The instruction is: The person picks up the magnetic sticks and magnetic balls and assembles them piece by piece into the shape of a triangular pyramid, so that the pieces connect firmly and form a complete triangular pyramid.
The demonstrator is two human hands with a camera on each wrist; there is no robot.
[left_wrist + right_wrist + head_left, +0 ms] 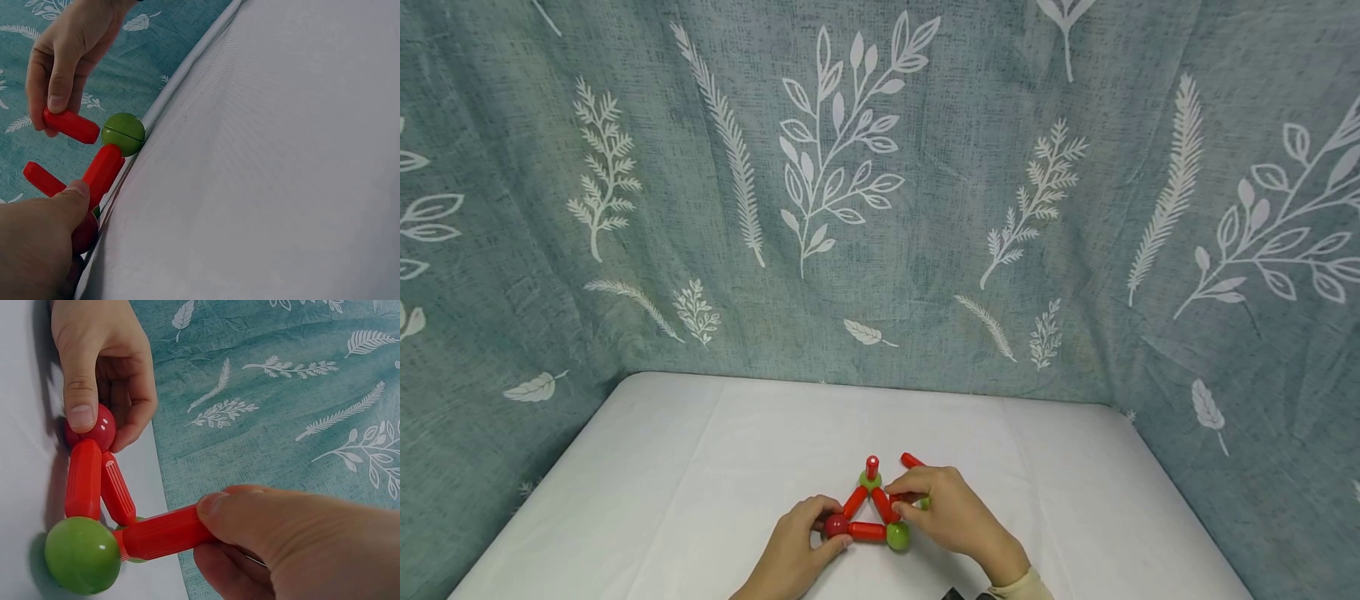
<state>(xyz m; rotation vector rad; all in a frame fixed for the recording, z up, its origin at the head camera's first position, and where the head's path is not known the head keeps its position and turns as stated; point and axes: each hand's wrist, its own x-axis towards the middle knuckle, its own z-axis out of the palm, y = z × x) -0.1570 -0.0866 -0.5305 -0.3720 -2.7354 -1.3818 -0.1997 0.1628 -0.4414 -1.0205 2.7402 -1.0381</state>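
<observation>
Three red rods joined to balls form a triangle on the white table. My left hand (793, 542) grips the red ball (836, 525) at its left corner, thumb on the near side. At the near right corner is a green ball (898, 536). A second green ball (870, 481) makes the far corner, with another red rod (872, 467) standing up from it. My right hand (951, 508) pinches a separate red rod (169, 532) between thumb and fingers. Its free end is beside the near green ball; whether they touch I cannot tell.
Beyond my right hand a loose red rod (912, 459) lies on the white tablecloth (737, 450), partly hidden. Another green ball (924, 503) peeks out behind the right fingers. A blue-green leaf-patterned curtain (925, 350) hangs along the table's far edge and sides.
</observation>
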